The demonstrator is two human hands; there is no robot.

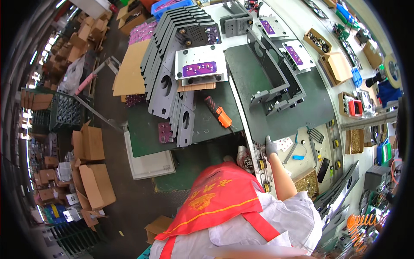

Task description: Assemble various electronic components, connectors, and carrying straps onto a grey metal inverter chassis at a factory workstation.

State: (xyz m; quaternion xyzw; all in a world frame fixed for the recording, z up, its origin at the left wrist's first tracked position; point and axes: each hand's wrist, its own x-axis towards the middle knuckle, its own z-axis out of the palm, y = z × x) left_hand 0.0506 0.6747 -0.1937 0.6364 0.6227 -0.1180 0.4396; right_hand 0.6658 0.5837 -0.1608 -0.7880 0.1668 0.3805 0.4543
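Observation:
My right hand (271, 147), in a grey glove, is at the near edge of a dark green board (241, 71). One fingertip overlaps the board's edge; the other fingers are hidden, so its grip cannot be made out. My left hand is out of view. Standing on that board is a dark grey metal frame (282, 77) with upright side plates. Left of it, across a pale rail, an orange and black screwdriver-like tool (223, 117) lies on a green table (151, 131). Behind the tool sits a silver box (200, 54) with a purple circuit board (199, 69).
Grey bent metal panels (164, 82) stand in a row at the left of the table, beside a cardboard sheet (131, 69). A white surface at right holds hand tools (297, 146) and a box of small screws (307, 183). Open cartons (97, 185) stand on the floor at left.

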